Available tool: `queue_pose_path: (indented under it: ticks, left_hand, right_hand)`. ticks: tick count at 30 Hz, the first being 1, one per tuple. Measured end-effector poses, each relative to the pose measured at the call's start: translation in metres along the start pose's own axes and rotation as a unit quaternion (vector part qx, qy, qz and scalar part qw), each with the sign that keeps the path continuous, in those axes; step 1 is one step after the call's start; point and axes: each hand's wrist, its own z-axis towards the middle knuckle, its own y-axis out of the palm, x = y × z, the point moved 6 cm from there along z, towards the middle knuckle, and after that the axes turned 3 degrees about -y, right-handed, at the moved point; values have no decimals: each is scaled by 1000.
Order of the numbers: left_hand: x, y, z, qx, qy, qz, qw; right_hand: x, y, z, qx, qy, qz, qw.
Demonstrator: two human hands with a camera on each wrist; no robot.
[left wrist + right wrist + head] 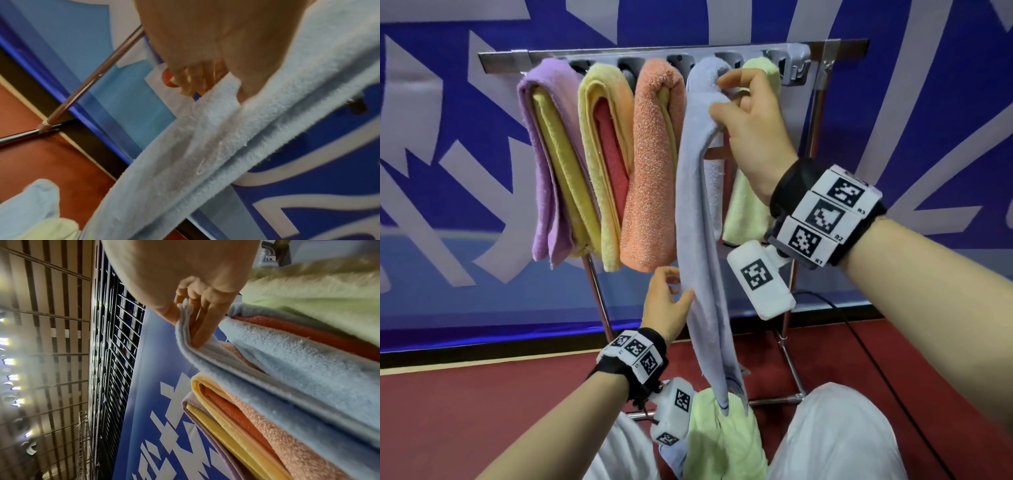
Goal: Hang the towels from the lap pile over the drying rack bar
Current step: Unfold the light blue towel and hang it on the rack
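From the head view, the drying rack bar (674, 54) is the landmark: the blue towel (698, 219) hangs over it between the orange towel (650, 164) to its left and a pale green towel (746, 205) to its right, its long axis running almost straight down from the bar to the lap. The right hand (753, 126) is just below the bar, thumb and fingers pinching the towel's upper fold, while the left hand (667, 308) is well below the bar, thumb and fingertips lightly on the towel's left edge; whether it truly pinches there is hard to tell from here. The right hand is the nearer to the bar, so I judge that settling the drape falls to it and the left only steadies the tail. The towel's lower end still touches the green lap towel (722, 442), which is yet to hang. The left wrist view shows what the head view does not: the left hand (205, 48) has its thumb over a folded strip of the blue towel (185, 154) with the fingers curled behind, a real grip. The right wrist view shows the right hand (195, 296) nipping a thin doubled edge of the blue towel (298, 369), and the layered folds of its neighbours along the bar.
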Motion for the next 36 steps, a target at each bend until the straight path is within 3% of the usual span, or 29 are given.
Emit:
queue_pose_path:
  ticks: [2, 6, 14, 20, 26, 29, 32, 34, 36]
  left_hand:
    - [15, -2, -11, 36, 33, -16, 999]
    - [36, 15, -23, -2, 80, -9, 997]
    - [42, 31, -14, 33, 35, 49, 998]
    - [24, 12, -16, 68, 22, 64, 995]
    - [13, -2, -15, 43, 42, 71, 996]
    - [16, -7, -19, 67, 51, 50, 995]
    - [26, -9, -26, 71, 131, 84, 985]
    - [34, -4, -32, 52, 210, 164, 962]
    - [34, 2, -34, 40, 232, 214, 948]
  right_hand:
    - [3, -2, 0, 11, 1, 2, 1000]
    - [10, 0, -5, 7, -7, -10, 1000]
    - [19, -3, -13, 4, -23, -61, 998]
    - [29, -22, -11, 45, -26, -106, 993]
    - [40, -31, -12, 54, 6, -102, 993]
    - [40, -30, -14, 48, 8, -96, 994]
    - [38, -28, -15, 44, 9, -91, 995]
    - [35, -26, -14, 44, 7, -83, 996]
    - [32, -24, -15, 43, 4, -79, 996]
